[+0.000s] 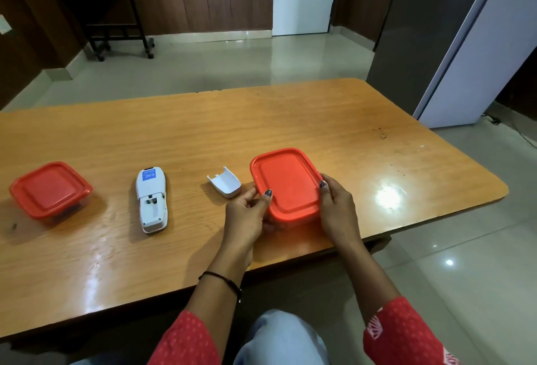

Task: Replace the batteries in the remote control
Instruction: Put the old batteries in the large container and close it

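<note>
A white remote control (151, 200) lies face down on the wooden table (290, 120), its battery bay uncovered and looking empty. Its white battery cover (224, 182) rests apart, to the right of it. Just right of the cover stands a red-lidded container (286, 183), lid on. My left hand (247, 215) grips the container's left side, thumb on the lid's rim. My right hand (337, 208) holds its right side. No batteries are visible.
A second red-lidded container (50, 189) sits at the table's left end. The table's near edge runs close to my lap. A dark cabinet and white panel (453, 45) stand beyond the right corner; a black wheeled stand (116, 16) is far left.
</note>
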The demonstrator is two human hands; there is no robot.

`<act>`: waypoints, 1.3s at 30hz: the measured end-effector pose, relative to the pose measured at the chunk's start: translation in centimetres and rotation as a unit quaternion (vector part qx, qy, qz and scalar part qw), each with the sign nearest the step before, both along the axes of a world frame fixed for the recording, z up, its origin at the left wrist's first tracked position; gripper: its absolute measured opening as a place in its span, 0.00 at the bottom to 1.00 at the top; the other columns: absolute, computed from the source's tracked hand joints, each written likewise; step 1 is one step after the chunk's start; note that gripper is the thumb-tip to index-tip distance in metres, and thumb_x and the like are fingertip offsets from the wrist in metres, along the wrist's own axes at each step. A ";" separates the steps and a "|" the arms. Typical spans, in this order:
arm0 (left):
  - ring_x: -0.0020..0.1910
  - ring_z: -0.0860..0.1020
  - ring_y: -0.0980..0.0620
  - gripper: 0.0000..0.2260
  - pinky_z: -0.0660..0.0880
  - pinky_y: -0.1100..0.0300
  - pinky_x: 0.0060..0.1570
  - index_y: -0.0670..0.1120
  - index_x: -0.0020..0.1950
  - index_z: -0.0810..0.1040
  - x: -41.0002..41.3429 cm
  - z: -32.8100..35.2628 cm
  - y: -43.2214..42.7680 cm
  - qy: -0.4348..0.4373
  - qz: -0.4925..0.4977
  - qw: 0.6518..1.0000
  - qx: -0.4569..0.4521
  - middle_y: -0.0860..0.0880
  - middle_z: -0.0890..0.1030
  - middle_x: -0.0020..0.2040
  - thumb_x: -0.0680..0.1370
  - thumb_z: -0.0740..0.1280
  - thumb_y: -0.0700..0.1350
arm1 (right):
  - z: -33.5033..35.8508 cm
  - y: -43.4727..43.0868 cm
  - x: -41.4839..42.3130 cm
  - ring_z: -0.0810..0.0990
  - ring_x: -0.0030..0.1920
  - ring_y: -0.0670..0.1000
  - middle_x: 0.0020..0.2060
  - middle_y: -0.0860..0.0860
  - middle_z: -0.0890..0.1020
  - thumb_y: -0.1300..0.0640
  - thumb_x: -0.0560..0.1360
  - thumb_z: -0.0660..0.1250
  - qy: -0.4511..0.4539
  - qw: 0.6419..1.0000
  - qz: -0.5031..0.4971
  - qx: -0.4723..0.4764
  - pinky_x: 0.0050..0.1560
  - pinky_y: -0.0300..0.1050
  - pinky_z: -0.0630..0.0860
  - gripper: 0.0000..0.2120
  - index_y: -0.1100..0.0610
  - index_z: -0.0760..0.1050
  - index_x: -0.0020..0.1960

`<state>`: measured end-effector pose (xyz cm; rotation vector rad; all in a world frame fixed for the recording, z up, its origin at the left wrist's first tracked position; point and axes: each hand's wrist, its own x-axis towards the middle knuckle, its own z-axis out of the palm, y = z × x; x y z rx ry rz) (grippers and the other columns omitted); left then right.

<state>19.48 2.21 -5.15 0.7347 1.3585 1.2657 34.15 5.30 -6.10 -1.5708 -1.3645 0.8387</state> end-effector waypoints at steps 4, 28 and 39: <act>0.38 0.82 0.49 0.19 0.81 0.44 0.44 0.44 0.70 0.70 0.6 0.6 -0.6 0.033 0.012 0.999 0.020 0.49 0.83 0.42 0.79 0.64 0.41 | 0.1 -1.0 -0.7 0.77 0.52 0.47 0.58 0.51 0.78 0.55 0.82 0.53 0.052 0.997 -0.043 0.024 0.43 0.34 0.75 0.17 0.53 0.69 0.69; 0.49 0.78 0.54 0.25 0.74 0.60 0.37 0.55 0.68 0.68 -0.6 6.9 -5.7 0.089 0.128 0.981 0.114 0.52 0.78 0.57 0.75 0.57 0.65 | 6.2 -7.4 -2.3 0.79 0.28 0.67 0.25 0.58 0.71 0.41 0.80 0.45 0.085 0.995 0.054 0.010 0.23 0.52 0.77 0.31 0.63 0.70 0.33; 0.43 0.79 0.54 0.18 0.76 0.60 0.39 0.52 0.54 0.78 0.8 11.0 -8.6 0.080 0.083 0.982 0.148 0.51 0.81 0.46 0.75 0.60 0.63 | 8.5 -9.6 0.2 0.69 0.23 0.51 0.22 0.50 0.70 0.30 0.71 0.47 0.152 0.987 -0.042 0.021 0.29 0.40 0.68 0.30 0.55 0.64 0.27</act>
